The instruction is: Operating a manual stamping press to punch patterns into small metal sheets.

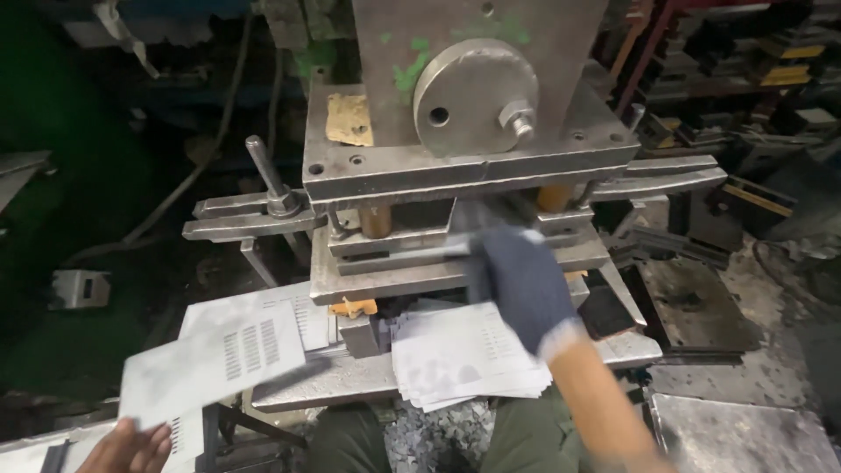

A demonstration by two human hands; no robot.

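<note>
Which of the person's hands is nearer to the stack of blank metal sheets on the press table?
Right. The gloved right hand hovers just above the stack of sheets; the bare left hand is far off to its left, holding a slotted sheet.

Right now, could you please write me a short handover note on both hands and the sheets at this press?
Left hand: bare, at the lower left, holding a punched sheet with slotted rows away from the press.
Right hand: in a dark glove, reaching into the die gap of the press; blur hides whether its fingers grip anything.
Stack of sheets: fanned on the press table in front of the die, under the right forearm.
More slotted sheets lie left of the stack.
Done: one sheet is out, in the left hand.
Left: the stack in front.
</note>
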